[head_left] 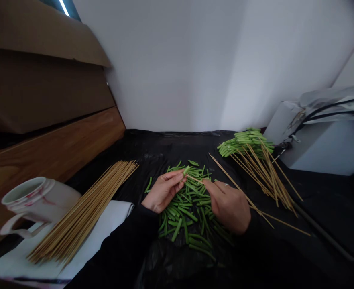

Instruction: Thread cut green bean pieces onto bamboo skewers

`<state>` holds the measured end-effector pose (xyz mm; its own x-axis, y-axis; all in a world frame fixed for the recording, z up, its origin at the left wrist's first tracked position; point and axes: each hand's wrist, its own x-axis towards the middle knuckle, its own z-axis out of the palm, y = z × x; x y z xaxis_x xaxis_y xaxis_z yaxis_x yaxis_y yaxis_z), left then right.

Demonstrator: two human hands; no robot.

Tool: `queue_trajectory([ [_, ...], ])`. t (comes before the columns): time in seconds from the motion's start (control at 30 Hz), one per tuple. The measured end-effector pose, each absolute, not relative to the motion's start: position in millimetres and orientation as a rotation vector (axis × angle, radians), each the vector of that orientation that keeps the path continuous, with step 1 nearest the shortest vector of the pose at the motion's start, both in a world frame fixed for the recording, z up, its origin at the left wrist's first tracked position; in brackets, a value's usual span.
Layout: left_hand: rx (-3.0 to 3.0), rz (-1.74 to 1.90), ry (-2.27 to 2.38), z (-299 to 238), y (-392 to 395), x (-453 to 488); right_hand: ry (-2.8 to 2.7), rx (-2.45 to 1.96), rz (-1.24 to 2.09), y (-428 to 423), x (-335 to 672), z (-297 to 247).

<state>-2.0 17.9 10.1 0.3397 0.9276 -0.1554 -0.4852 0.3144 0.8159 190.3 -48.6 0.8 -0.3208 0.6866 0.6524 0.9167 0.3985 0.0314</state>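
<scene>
Between the thumb and fingers of my left hand [166, 188] is a short piece of green bean [186, 170]. My right hand [228, 204], with a ring on one finger, grips a thin bamboo skewer [195, 179] whose front end meets the bean piece. Whether the tip has gone through the bean, I cannot tell. Below both hands lies a loose pile of cut green beans [180, 216]. Off to the right, skewers threaded with rows of beans [243, 141] are stacked, their bare sticks [270, 176] pointing toward me.
A large bundle of bamboo skewers [86, 212] rests on a white sheet [104, 224] at left, beside a white mug [50, 200]. Black plastic [153, 148] covers the table. Boxes stand at both sides: cardboard [44, 88] left, white [324, 148] right. A wall [177, 72] closes the back.
</scene>
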Motion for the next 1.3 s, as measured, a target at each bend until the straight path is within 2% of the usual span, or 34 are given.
queue_trajectory([
  [0.4,0.697,0.986,0.694,9.3,16.9,-1.9,-2.081,-1.344,-0.410,-49.9,186.8,-1.1],
  [0.57,0.692,0.975,0.687,10.0,16.7,-1.3,-2.094,-1.396,-0.234,-50.6,183.3,-1.8],
  [1.3,0.845,0.866,0.732,7.0,4.0,9.9,-2.034,-1.342,-0.334,-50.2,179.8,-0.9],
])
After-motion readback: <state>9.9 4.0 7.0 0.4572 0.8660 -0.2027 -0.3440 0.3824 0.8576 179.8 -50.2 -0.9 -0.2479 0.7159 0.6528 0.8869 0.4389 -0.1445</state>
